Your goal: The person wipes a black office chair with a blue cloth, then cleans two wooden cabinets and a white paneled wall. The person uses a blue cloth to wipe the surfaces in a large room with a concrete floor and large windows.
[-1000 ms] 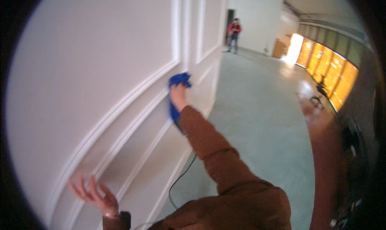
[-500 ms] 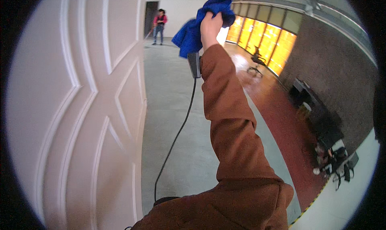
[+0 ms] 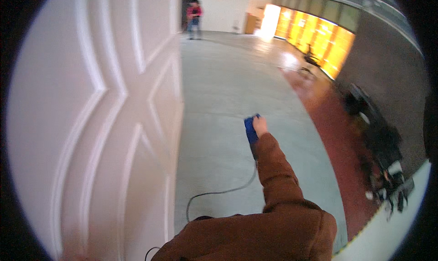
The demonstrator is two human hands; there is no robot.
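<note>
My right hand (image 3: 260, 125) is closed on a blue cloth (image 3: 250, 131), held out at arm's length over the grey floor. The cloth looks bunched and smaller from here, hanging beside the fingers. A brown sleeve covers the arm. From near the wrist a black cable (image 3: 223, 190) loops down toward my body. To my left stands a white panelled door or wall panel (image 3: 116, 137) with raised mouldings, apart from the right hand. My left hand does not show.
A person in a red top (image 3: 194, 18) stands far off. Beyond the reddish floor strip (image 3: 326, 156) lie dark furniture and bags (image 3: 388, 183) along the dark wall. A swivel chair (image 3: 311, 60) is near bright yellow panels (image 3: 315, 37).
My right hand, still gripping the blue cloth, has dropped from high up to the middle of the view. The cable has slackened into a loop. The view has shifted slightly.
</note>
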